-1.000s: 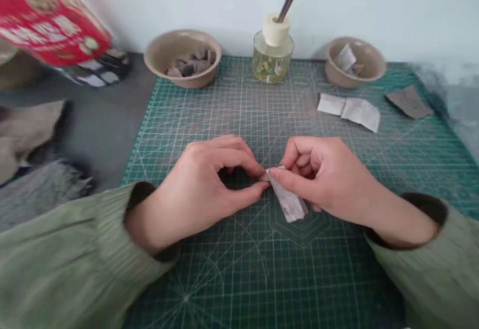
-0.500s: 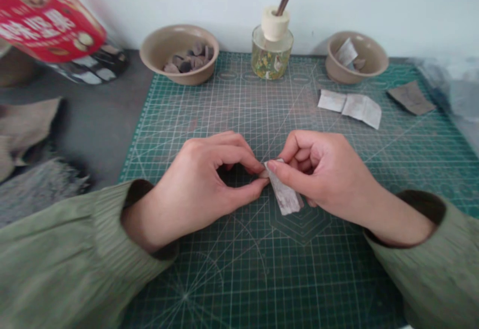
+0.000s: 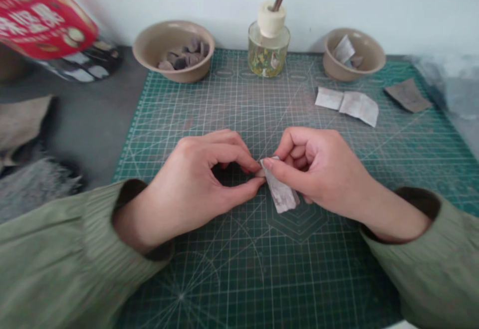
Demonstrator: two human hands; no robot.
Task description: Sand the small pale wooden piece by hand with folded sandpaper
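Currently the right hand (image 3: 324, 172) has its grip clamped on the upper end of a whitish strip (image 3: 281, 193), slanting over the green cutting mat (image 3: 239, 269). Just beside, the left hand (image 3: 190, 184) pinches a small tan piece (image 3: 261, 173) at the strip's edge. Farther back lies a creased pale sheet (image 3: 359, 105), near a grey-brown scrap (image 3: 407, 94).
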